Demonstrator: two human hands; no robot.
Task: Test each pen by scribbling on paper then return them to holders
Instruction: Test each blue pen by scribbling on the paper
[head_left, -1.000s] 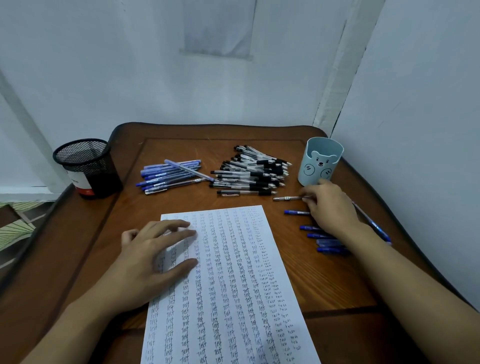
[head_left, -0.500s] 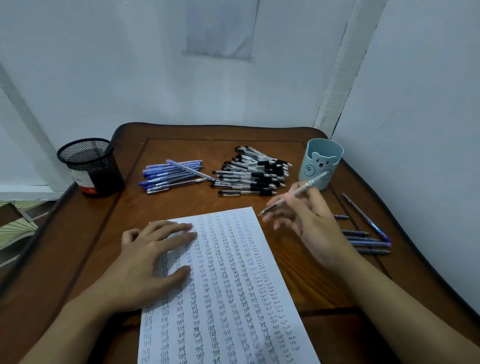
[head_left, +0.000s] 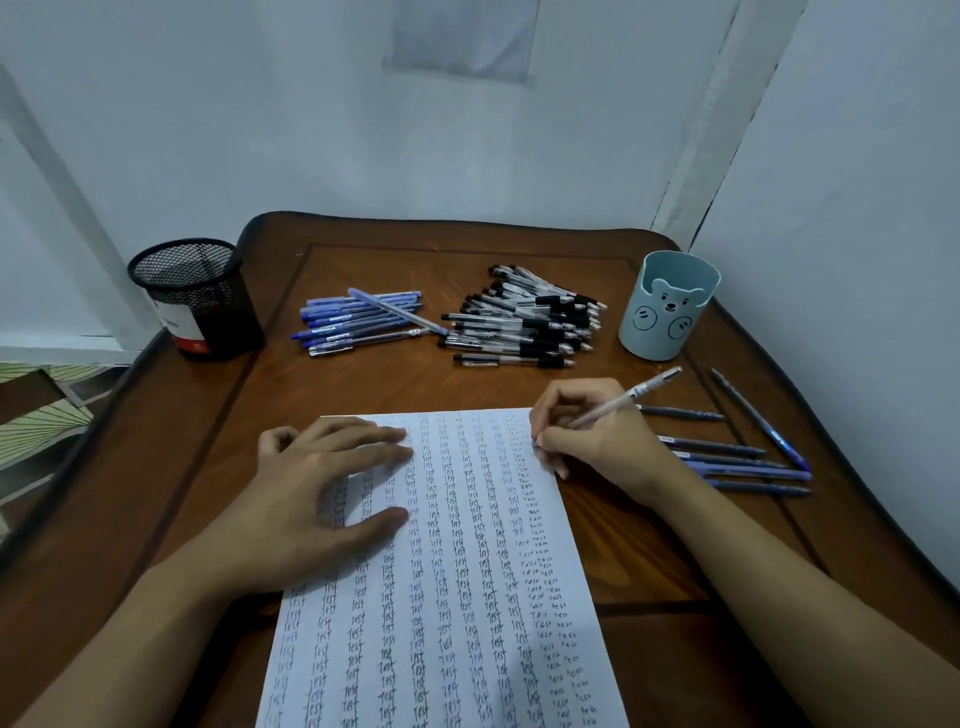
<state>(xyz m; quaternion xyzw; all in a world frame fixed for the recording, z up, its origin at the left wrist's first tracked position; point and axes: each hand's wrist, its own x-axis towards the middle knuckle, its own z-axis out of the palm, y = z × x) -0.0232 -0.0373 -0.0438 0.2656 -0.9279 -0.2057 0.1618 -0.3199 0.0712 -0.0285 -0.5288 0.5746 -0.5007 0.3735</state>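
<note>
A white sheet of paper (head_left: 457, 571) covered in columns of the word "test" lies on the wooden table (head_left: 415, 384). My left hand (head_left: 322, 488) presses flat on the sheet's upper left part. My right hand (head_left: 592, 436) grips a pale pen (head_left: 628, 397) in a writing hold, its tip at the paper's top right edge. A pile of blue pens (head_left: 358, 322) and a pile of black pens (head_left: 524, 322) lie at the back. A black mesh holder (head_left: 195, 296) stands back left, a light blue bear holder (head_left: 667, 306) back right.
Several dark blue pens (head_left: 737, 457) lie loose on the table right of my right hand. Pale walls close in behind and to the right. The table's raised dark rim (head_left: 156, 374) runs along the left side.
My right hand picked a pale pen up from the table near the bear holder, turned it into a writing hold and brought its tip down to the paper's top right edge. My left hand stayed put.
</note>
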